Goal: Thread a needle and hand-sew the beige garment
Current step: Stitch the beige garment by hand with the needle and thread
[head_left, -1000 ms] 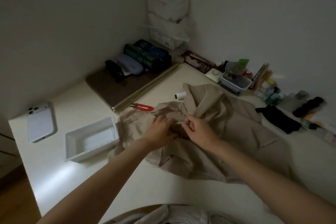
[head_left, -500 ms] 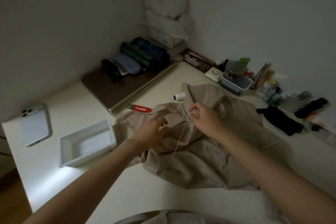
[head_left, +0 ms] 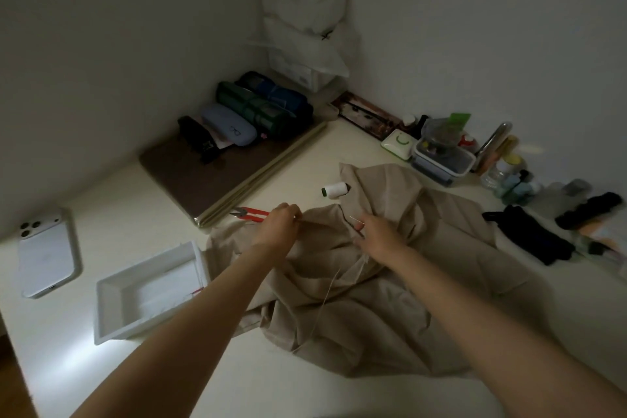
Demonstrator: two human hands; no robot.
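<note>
The cream-white table [head_left: 112, 210] carries a crumpled beige cloth garment [head_left: 390, 309], which lies at the middle and spreads toward 4 o'clock. From the garment, a white rectangular plastic tray [head_left: 146, 263] sits at 8 o'clock, touching its hem, and a white smartphone [head_left: 45, 254] lies face down farther out at 9 o'clock. The two hands are apart on the garment's upper edge. The left hand [head_left: 278, 227] pinches a fold at 11 o'clock. The right hand [head_left: 376, 234], at 12 o'clock, pinches a thin silver needle [head_left: 356, 220]. Red-handled thread snips [head_left: 252, 212] lie just beside the left hand, at its 10 o'clock. A white thread spool [head_left: 334, 189] lies on its side at the snips' 2 o'clock. A pale thread [head_left: 325, 299] hangs from the right hand toward 7 o'clock.
</note>
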